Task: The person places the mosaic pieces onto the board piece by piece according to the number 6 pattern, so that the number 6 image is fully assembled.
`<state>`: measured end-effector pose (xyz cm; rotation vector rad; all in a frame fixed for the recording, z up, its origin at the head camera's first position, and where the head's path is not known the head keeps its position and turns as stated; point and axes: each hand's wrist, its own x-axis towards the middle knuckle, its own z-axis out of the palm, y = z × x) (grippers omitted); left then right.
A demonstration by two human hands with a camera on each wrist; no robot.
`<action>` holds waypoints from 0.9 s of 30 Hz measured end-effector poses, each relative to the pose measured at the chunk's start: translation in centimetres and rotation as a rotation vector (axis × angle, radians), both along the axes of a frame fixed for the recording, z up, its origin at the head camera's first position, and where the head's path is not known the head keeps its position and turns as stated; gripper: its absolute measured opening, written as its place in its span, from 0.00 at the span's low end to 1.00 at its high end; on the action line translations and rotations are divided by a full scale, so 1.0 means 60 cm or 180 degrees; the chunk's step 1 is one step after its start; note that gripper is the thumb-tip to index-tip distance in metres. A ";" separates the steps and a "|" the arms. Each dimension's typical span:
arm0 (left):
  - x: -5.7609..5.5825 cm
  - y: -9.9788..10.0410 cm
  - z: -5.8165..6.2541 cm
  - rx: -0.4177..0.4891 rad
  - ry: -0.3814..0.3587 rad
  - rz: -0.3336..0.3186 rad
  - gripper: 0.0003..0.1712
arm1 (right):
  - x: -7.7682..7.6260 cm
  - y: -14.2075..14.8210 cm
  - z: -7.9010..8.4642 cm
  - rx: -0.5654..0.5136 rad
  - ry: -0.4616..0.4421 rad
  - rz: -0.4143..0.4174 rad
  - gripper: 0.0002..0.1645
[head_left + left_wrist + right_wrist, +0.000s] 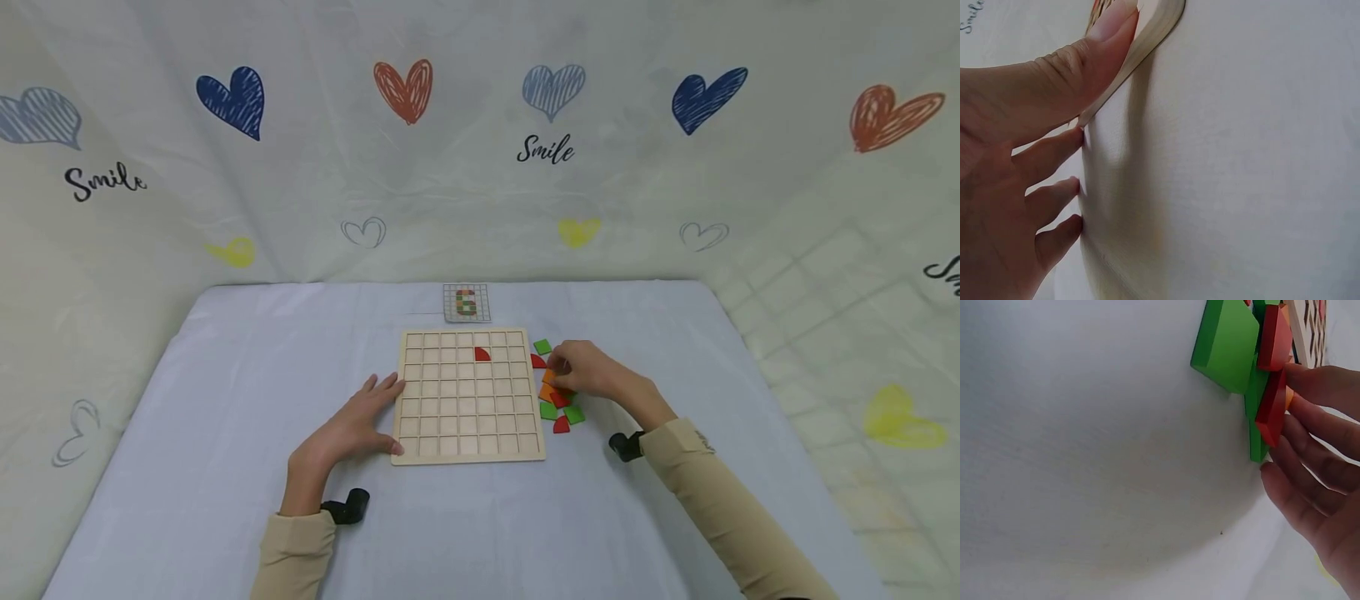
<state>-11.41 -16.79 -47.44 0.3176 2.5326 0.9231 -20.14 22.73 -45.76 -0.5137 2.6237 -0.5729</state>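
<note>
My right hand (588, 372) fingers the loose red, green and orange wooden tiles (558, 400) just right of the pale wooden grid board (468, 396) — grip unclear; my left hand (360, 421) lies flat, holding nothing, against the board's left edge.

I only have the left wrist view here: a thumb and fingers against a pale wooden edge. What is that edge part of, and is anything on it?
Observer: It is a square grid board; the left hand rests open on the board's left edge.
Operator: Any pieces placed yet?
Observer: One red piece sits in a cell near the top, right of centre.
Operator: Where is the other hand?
Observer: The right hand is over a pile of pieces, red, green and orange, just right of the board.
Operator: Is it holding one?
Observer: Its fingers touch a red piece in the pile; a firm grip is not clear.
</note>
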 end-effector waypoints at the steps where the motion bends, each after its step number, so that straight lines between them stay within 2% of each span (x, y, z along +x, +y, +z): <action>1: 0.000 0.000 0.000 -0.0006 0.0004 0.0000 0.62 | 0.000 -0.002 0.001 0.0024 0.0011 0.0008 0.17; 7: -0.001 0.000 -0.002 -0.0004 0.0008 0.0014 0.62 | 0.003 -0.010 0.005 0.0148 0.0101 0.0026 0.16; 17: -0.004 -0.001 -0.004 -0.0016 0.0034 -0.0008 0.62 | 0.005 -0.008 -0.001 -0.0154 0.0040 -0.0124 0.15; 27: -0.003 -0.002 -0.008 0.0019 0.0033 -0.0025 0.62 | 0.006 -0.007 -0.009 -0.0146 0.0182 -0.0112 0.18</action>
